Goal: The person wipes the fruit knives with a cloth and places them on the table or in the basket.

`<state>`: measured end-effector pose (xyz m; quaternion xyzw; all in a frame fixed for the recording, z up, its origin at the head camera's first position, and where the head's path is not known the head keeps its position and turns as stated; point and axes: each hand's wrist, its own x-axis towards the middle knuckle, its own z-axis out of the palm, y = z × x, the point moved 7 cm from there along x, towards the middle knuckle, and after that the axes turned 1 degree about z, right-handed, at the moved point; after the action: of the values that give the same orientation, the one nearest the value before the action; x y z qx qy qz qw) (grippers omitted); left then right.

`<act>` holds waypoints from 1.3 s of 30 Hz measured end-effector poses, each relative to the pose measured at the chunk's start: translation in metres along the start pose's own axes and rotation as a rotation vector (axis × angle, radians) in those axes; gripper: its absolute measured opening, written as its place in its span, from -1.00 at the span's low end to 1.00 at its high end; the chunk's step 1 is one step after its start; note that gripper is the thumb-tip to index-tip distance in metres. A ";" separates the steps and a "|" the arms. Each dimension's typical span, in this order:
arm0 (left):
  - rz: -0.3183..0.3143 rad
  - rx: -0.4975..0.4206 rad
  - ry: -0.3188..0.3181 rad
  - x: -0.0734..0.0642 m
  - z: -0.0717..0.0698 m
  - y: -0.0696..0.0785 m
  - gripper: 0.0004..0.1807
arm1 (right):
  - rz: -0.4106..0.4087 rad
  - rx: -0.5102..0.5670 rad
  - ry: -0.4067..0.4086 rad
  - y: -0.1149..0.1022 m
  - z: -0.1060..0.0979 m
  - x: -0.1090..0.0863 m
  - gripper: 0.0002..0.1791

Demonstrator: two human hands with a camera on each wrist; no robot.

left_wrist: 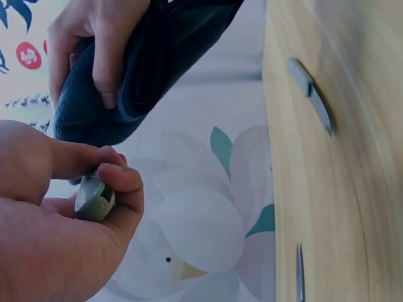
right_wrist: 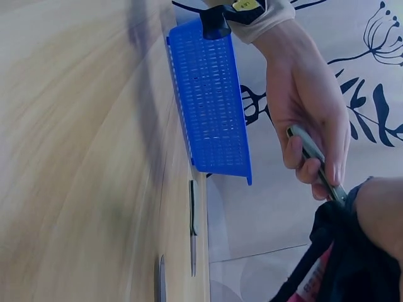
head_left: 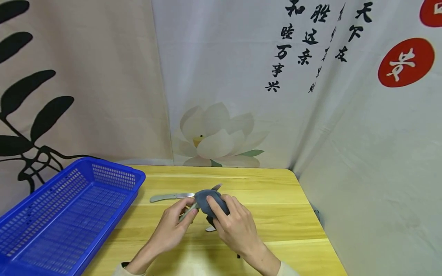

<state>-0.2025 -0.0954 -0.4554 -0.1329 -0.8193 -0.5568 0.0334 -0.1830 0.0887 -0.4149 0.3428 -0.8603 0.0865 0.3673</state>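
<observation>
In the head view my left hand point(head_left: 174, 222) grips a knife by its pale green handle point(head_left: 188, 213). The handle's butt shows between the curled fingers in the left wrist view point(left_wrist: 94, 200). My right hand point(head_left: 236, 222) holds a dark blue-grey cloth point(head_left: 207, 201) folded over the blade, with fingers pressed on top. A bit of the blade point(head_left: 216, 187) sticks out past the cloth's far side; the rest is covered. Loose folds of the cloth point(left_wrist: 170, 56) hang below the right hand.
A second knife point(head_left: 169, 197) with a green handle lies on the wooden table point(head_left: 276, 214) behind the hands. Another knife point(left_wrist: 312, 94) lies nearer, partly hidden under the hands in the head view. A blue plastic basket point(head_left: 79, 214) stands at the left.
</observation>
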 end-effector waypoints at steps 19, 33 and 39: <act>0.169 0.016 0.003 -0.007 -0.005 0.004 -0.84 | 0.092 -0.023 0.065 0.042 -0.007 -0.001 -0.25; 0.454 0.255 0.071 -0.011 -0.012 0.012 -0.73 | 0.164 -0.036 0.083 0.063 -0.015 -0.009 -0.29; 0.581 0.505 0.149 -0.015 -0.013 0.015 -0.61 | 0.160 -0.022 0.072 0.061 -0.015 -0.011 -0.30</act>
<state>-0.1856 -0.1046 -0.4395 -0.3062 -0.8540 -0.3132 0.2806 -0.2085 0.1459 -0.4052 0.2656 -0.8721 0.1182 0.3936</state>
